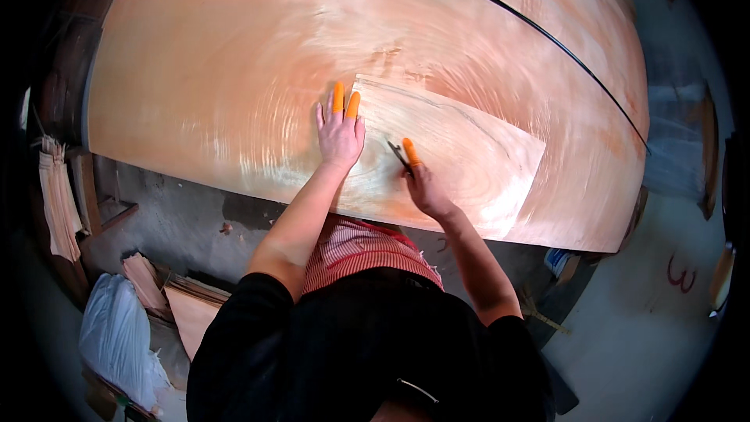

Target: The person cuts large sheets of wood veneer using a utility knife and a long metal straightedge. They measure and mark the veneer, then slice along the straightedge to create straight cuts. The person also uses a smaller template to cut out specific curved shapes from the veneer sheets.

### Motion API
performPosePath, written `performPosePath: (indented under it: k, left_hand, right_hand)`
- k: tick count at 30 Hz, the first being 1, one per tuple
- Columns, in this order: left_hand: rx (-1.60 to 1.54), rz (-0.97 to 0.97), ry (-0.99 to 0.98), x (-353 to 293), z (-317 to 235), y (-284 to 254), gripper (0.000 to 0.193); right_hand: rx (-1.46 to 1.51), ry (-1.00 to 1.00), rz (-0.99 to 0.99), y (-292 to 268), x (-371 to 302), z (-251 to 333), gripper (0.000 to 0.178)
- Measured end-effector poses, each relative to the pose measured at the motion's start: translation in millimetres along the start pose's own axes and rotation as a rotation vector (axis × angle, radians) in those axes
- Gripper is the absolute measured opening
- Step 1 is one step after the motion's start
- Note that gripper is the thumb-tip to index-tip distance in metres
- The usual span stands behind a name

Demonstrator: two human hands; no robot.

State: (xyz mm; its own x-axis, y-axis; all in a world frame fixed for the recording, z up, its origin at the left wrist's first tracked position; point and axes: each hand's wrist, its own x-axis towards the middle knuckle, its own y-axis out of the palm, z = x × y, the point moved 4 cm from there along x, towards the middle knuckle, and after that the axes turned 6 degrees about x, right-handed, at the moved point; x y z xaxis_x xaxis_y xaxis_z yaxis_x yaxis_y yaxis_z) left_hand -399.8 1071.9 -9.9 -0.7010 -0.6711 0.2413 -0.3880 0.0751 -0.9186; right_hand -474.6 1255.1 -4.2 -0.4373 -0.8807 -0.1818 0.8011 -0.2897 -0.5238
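A broad sheet of pale wood veneer spreads before me, with a smaller rectangular veneer piece lying on it, right of centre. My left hand is laid flat at the left edge of the smaller piece, fingers stretched forward, with orange finger covers on two of them. In my right hand is a slim dark knife, its tip pointing forward and left over the smaller piece. An orange cover is on the right index finger, which is extended along the knife. Whether the blade touches the wood I cannot tell.
A long thin black strip arches across the far part of the sheet. Veneer offcuts stand at the left. A whitish plastic bag and stacked wood pieces are at lower left. Clear plastic-wrapped material stands at the right.
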Motion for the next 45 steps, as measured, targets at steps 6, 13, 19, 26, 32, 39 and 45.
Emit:
performPosePath:
  k: [6,13,19,26,32,39,45]
  left_hand:
    - [0.020,0.010,-0.053,0.7,4.8,3.6,0.042]
    - [0.031,0.026,-0.039,5.1,2.4,2.3,0.038]
    - [0.002,0.022,-0.030,5.4,-0.4,2.9,0.044]
    - [-0.003,0.055,-0.034,6.6,-0.9,5.7,0.054]
    - [-0.015,0.053,-0.028,9.9,-2.5,1.8,0.053]
    - [-0.033,0.102,-0.068,9.5,0.8,0.5,0.058]
    - [-0.011,0.212,-0.106,8.0,5.8,2.0,0.059]
  right_hand:
    - [0.057,0.288,0.036,39.3,49.0,16.2,0.029]
    - [-0.258,0.279,0.086,44.6,47.7,20.8,0.031]
    - [-0.288,0.385,0.280,29.8,8.4,-10.3,0.029]
    - [-0.637,0.044,0.694,-75.7,21.5,-22.4,0.027]
    - [-0.857,-0.299,0.933,-179.8,55.5,-56.4,0.035]
    - [-0.793,-0.369,0.811,-147.5,95.8,-11.2,0.018]
    - [-0.694,-0.395,0.751,-58.6,171.6,19.3,0.015]
